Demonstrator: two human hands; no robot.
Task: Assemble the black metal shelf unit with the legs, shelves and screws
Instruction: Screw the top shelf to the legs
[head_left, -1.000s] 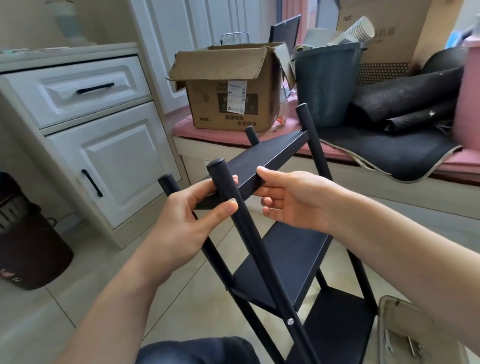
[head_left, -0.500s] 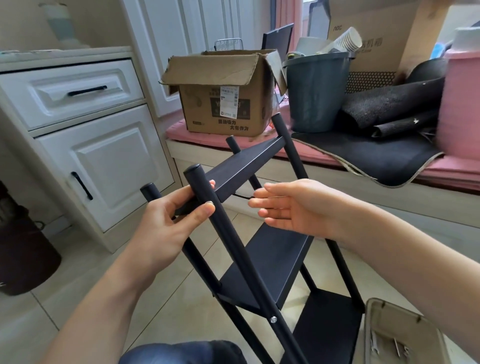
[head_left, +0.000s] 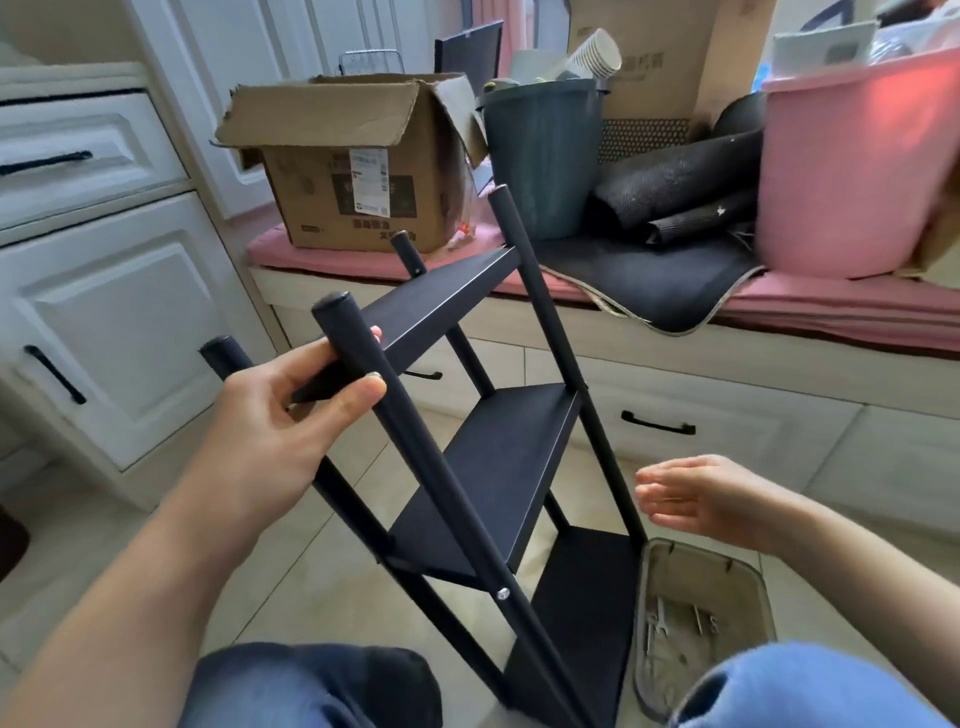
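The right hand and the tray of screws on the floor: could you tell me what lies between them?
Nothing: in the head view the open right hand hovers just above the tray, with only bare floor tile showing between them.

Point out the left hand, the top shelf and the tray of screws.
left hand (head_left: 270, 441): head view, on the back of the hand.
top shelf (head_left: 441, 306): head view, on its flat upper face.
tray of screws (head_left: 758, 587): head view, on its right rim.

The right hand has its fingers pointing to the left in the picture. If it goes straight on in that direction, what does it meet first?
Most likely the near right leg of the shelf unit: the right hand is open, fingertips close beside that leg. Depth is unclear, so it could pass in front.
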